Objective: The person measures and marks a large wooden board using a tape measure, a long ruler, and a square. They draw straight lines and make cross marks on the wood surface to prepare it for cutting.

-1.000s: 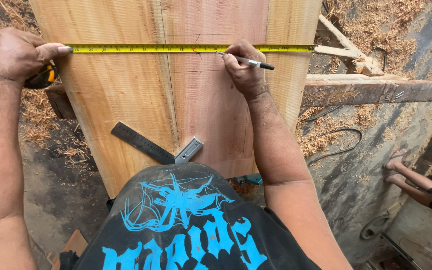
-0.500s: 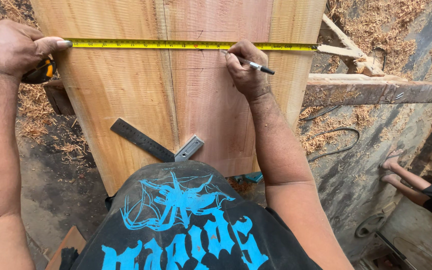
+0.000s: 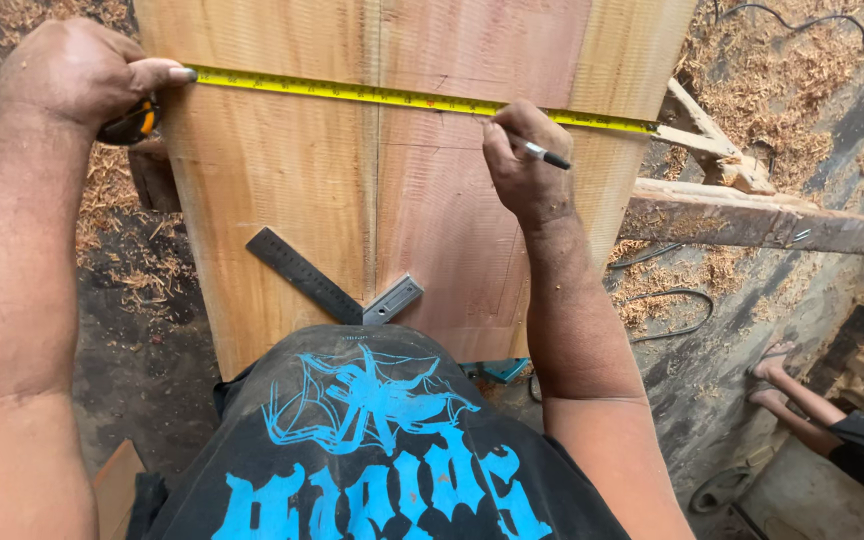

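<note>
left hand (image 3: 77,75) pinning tape measure (image 3: 402,97), right hand (image 3: 527,165) gripping pen (image 3: 542,155)

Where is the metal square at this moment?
In the head view, the metal square lies flat on the wooden slab near its lower edge, just above the person's dark shirt, below the yellow tape measure.

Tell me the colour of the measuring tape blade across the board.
Yellow with dark markings, seen in the head view: tape blade.

Bright, even daylight, soft faint shadows, no glare, sharp focus, wide-angle bending at edges
</note>
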### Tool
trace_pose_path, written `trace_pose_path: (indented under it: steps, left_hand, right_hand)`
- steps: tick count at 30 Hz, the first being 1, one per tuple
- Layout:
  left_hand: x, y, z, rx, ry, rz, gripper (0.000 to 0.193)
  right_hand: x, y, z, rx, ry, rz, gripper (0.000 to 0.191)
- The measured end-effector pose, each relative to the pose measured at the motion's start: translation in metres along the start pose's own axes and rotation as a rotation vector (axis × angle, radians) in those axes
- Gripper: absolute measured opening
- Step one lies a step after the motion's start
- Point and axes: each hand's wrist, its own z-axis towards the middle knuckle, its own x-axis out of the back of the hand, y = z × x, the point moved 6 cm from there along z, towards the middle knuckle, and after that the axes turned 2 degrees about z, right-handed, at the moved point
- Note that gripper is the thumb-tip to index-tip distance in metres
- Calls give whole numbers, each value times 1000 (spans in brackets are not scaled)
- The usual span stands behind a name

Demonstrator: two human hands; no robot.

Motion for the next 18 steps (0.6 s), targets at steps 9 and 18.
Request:
trace_pose_path:
  steps: [9,18]
  left_hand:
    - [0,0,2,-49,-24,-2,50]
    - [0,2,5,-185,-2,-17,48]
  right_hand:
    - [-57,-11,8,-51,47,339,8]
    - [-59,-17,11,-56,47,170,9]
